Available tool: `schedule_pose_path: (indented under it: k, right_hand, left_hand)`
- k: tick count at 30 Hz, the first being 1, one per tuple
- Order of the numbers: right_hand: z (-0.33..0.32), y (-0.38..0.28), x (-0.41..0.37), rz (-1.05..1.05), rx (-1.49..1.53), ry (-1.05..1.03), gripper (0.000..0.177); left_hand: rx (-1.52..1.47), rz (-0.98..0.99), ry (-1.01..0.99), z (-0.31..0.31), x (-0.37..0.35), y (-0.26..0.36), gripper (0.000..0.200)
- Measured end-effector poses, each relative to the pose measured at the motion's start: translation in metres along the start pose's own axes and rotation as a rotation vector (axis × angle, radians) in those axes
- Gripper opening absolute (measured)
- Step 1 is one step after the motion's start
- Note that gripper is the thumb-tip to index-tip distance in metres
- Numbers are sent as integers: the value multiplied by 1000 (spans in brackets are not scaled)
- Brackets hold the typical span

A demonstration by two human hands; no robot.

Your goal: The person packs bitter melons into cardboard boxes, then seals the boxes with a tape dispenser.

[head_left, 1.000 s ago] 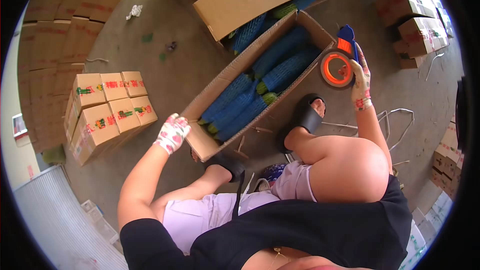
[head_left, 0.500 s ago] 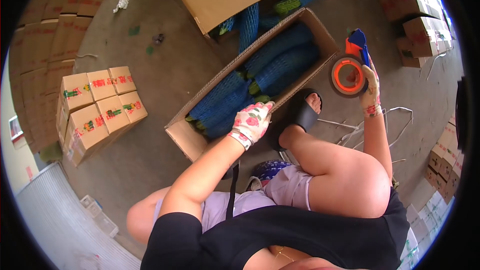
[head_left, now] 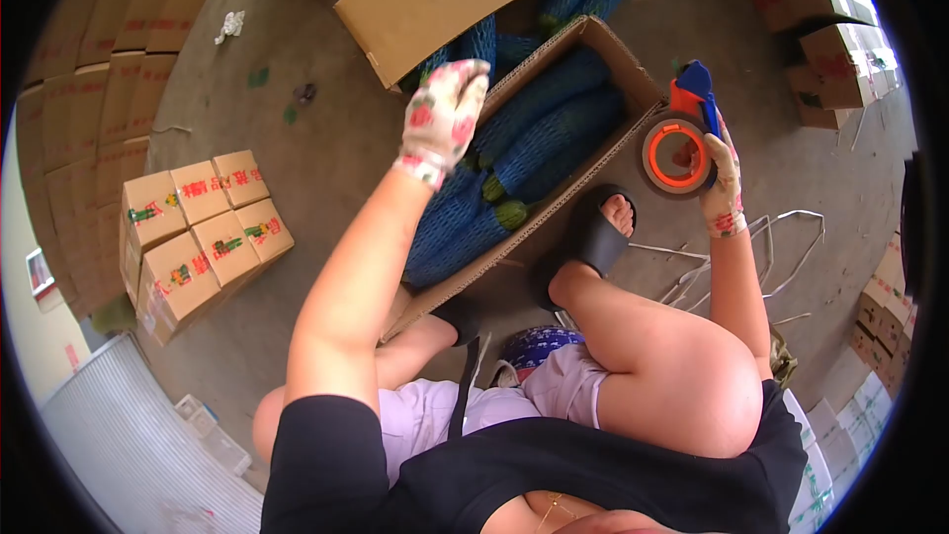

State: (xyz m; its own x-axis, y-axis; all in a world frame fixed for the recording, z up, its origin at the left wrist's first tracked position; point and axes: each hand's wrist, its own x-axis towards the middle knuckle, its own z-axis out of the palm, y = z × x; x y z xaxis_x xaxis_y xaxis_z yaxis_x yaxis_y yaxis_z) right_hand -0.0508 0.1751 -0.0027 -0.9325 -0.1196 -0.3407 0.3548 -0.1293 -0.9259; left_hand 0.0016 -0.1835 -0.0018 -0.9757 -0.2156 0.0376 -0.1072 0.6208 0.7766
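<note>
My left hand [head_left: 445,119], in a white glove with pink flowers, is at the far side of the long open cardboard box [head_left: 641,89]. Its fingers are curled together; anything between them is hidden. Inside the box lie several long green vegetables in blue mesh sleeves [head_left: 554,143], their green ends showing. On the right, my gloved right hand [head_left: 725,173] is closed around a tape dispenser [head_left: 700,79] in blue and orange. A wide brown tape roll [head_left: 652,168] sits on its orange hub, held above the floor beside the box.
Behind stands another open carton [head_left: 425,10] with more blue-sleeved vegetables. Stacked printed boxes [head_left: 203,227] stand at left, more cartons [head_left: 830,64] at upper right. White straps [head_left: 781,222] lie on the floor beside my black sandal [head_left: 593,237].
My left hand has left the box's near edge and moved up and left to its far side. The right hand with the tape dispenser has shifted slightly left in view.
</note>
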Motion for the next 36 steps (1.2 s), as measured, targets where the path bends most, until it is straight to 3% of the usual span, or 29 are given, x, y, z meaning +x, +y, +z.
schedule_pose_path:
  k: [2,3,5,7,9,11,12,13,15,17,19,24,25,27,31,33,36]
  right_hand:
    - [-17,3,3,12,-31,-33,64]
    - [-29,6,5,18,-56,-71,64]
    - [-52,26,9,37,-12,18,65]
    - [-78,55,20,-4,-121,286,69]
    - [-105,87,31,-50,-187,324,73]
    - [-110,94,36,258,-590,269,72]
    - [-64,49,41,314,-1178,375,67]
    - [-55,47,55,320,-1182,374,67]
    - [-44,45,96,-233,-1293,254,62]
    - [-5,43,148,157,-469,17,59]
    - [19,58,201,453,-226,-165,63]
    - [79,86,260,664,-121,-150,74]
    - [82,90,261,666,-124,-153,74]
    - [86,97,258,549,206,-264,73]
    - [141,60,262,332,183,-420,67]
    - [158,50,291,128,187,-682,58]
    - [209,-12,318,3,-184,-817,56]
  left_hand:
    - [187,-20,-79,10,38,-10,26]
    - [465,52,-149,8,55,-12,38]
    - [772,-34,-56,18,71,-22,58]
    - [879,-66,-142,19,80,-37,89]
    - [991,-41,-200,20,81,-45,100]
    - [1004,-43,-250,17,81,-56,101]
    - [1014,1,-228,16,79,-61,99]
    - [1022,43,-202,14,79,-67,98]
    - [1041,69,-137,16,81,-80,94]
    - [1093,64,-161,14,83,-83,95]
    - [1109,28,-185,13,90,-74,97]
    - [1137,31,-184,13,89,-77,103]
    - [1136,26,-185,11,90,-75,103]
    - [1101,66,-201,4,93,-70,102]
    - [985,133,-256,-42,121,-56,87]
    - [821,279,-295,-80,155,-71,76]
    - [325,103,-475,-155,238,-95,58]
